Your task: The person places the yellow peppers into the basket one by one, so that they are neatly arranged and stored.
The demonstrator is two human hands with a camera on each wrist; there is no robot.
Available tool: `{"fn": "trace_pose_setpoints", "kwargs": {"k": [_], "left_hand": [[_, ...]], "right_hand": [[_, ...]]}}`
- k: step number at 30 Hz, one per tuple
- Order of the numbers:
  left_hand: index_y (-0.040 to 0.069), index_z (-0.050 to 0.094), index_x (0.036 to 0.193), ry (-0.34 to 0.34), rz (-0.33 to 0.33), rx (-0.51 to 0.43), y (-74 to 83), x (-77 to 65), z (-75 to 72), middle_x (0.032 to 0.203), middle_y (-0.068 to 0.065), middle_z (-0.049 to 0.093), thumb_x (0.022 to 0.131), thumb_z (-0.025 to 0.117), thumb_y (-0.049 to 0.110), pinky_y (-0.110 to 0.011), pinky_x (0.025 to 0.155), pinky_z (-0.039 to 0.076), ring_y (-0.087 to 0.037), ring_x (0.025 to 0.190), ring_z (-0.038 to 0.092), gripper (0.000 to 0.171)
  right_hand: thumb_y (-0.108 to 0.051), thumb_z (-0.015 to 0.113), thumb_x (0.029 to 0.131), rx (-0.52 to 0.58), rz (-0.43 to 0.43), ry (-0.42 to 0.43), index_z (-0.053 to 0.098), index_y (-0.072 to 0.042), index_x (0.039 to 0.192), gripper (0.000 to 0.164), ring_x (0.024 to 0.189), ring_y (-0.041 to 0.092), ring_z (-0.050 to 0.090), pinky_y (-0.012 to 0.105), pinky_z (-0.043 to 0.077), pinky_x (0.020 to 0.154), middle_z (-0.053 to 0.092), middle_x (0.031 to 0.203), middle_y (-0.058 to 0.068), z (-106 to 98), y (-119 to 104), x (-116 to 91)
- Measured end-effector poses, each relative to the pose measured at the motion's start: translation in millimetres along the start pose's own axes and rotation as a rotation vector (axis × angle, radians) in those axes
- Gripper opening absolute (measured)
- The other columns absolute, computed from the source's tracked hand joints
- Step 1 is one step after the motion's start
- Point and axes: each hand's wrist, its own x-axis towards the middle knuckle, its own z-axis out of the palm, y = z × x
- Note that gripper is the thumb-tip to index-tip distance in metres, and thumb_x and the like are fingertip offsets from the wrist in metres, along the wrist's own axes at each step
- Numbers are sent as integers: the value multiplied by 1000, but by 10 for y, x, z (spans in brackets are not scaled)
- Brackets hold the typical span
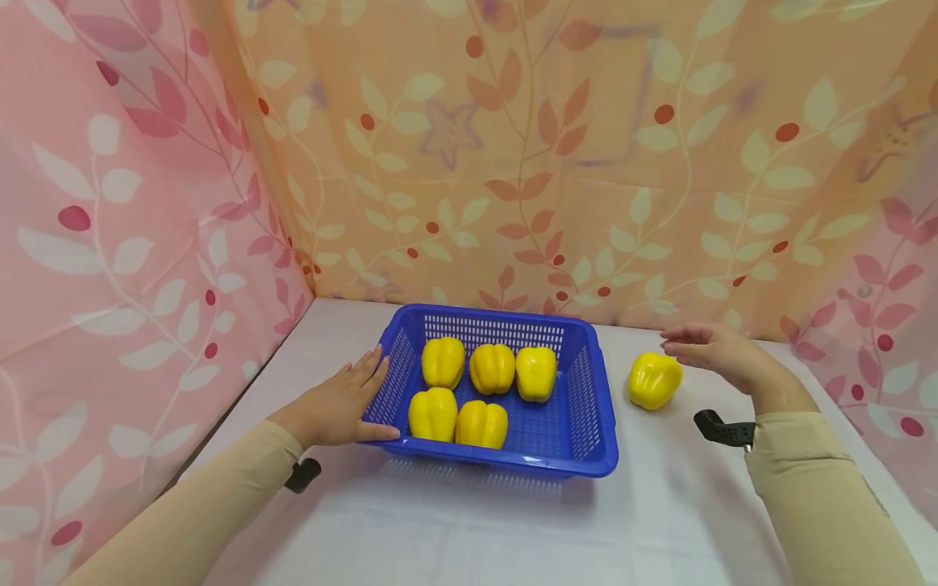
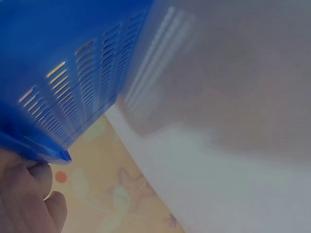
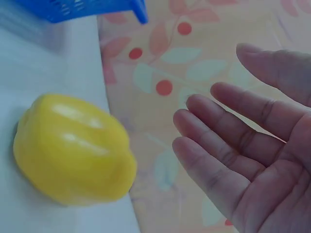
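A blue plastic basket (image 1: 605, 407) with slotted walls stands on the table, holding several yellow bell peppers (image 1: 492, 369), three in the back row and two in front. My left hand (image 1: 339, 404) rests on the basket's left rim, fingers extended and thumb along the front corner. In the left wrist view its fingers (image 2: 36, 194) show right at the rim. Another yellow bell pepper (image 1: 655, 381) lies on the table right of the basket. Close by it, my right hand (image 1: 714, 352) hovers with fingers extended and apart, holding nothing, its palm visible in the right wrist view.
A white cloth (image 1: 469, 529) covers the table. Patterned curtains hang close around it: an orange one (image 1: 454, 203) along the back edge, a pink one (image 1: 132, 268) on the left and another pink one (image 1: 901, 325) on the right.
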Motion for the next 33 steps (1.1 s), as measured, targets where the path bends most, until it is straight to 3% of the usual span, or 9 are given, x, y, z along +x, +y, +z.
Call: {"fn": "trace_pose_setpoints", "kwargs": {"k": [14, 26, 33], "left_hand": [[3, 13, 146, 21, 21, 2, 14, -5, 5, 153, -16, -1, 66, 37, 85, -51, 110, 13, -31, 140, 3, 117], [4, 12, 146, 23, 20, -6, 13, -7, 0, 153, -16, -1, 68, 41, 82, -51, 110, 13, -32, 140, 3, 114], [4, 12, 146, 20, 17, -11, 22, -12, -10, 153, -16, -1, 69, 44, 80, -51, 110, 13, -31, 140, 2, 113]], "right_hand": [[-35, 51, 93, 34, 132, 45, 35, 12, 131, 62, 118, 46, 41, 44, 43, 92, 39, 131, 33, 12, 348, 12], [-43, 49, 92, 143, 285, 53, 23, 13, 137, 76, 125, 49, 31, 46, 39, 96, 24, 139, 34, 138, 492, 57], [-50, 52, 88, 171, 364, 61, 19, 8, 140, 85, 124, 47, 32, 48, 37, 99, 21, 142, 32, 232, 546, 104]]}}
